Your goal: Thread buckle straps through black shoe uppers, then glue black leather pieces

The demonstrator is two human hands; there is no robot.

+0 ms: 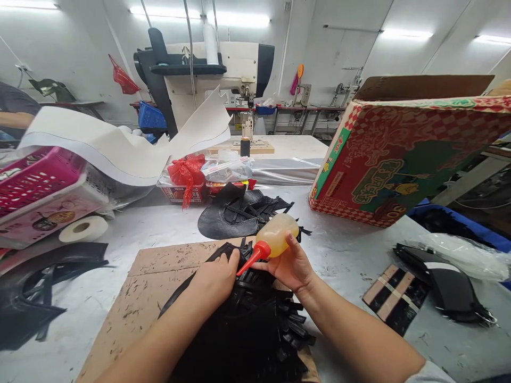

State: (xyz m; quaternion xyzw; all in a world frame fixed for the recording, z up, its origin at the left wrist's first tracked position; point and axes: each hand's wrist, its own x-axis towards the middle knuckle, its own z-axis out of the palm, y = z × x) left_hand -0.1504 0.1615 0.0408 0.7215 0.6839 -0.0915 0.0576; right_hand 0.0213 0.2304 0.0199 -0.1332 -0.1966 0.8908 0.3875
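In my right hand (294,266) is a squeeze bottle (279,234) of yellowish liquid. Its red nozzle points down and left, the tip close to the fingers of my left hand (217,274). Those fingers are bent over the edge of a black leather piece (235,330) with many cut strips along its right side; the fingertips are partly hidden. Under the leather lies a stained cardboard sheet (131,298). A second black leather piece (227,213) with strips lies just beyond the bottle.
A red patterned carton (383,165) stands at the right. Beyond the work are a sewing machine (223,64) and a red plastic bag (187,173). At the left are a pink basket (43,175), a tape roll (83,229) and another leather piece (24,298). A black strapped item (451,287) lies right.
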